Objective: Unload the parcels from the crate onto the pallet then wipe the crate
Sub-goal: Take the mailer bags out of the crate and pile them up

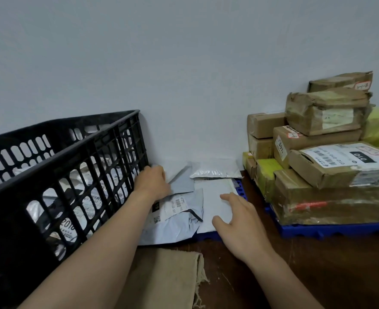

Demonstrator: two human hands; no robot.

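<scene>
Bearing "010", a carton tops the pallet stack; left grip pinches a grey mailer, right grip spread.

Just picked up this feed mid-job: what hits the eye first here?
The big black crate at the left, with parcels inside, dominates. At the right, a stack of brown cardboard boxes sits on the blue pallet. Between them the left hand touches a grey mailer while the right hand hovers open over a white mailer.
</scene>
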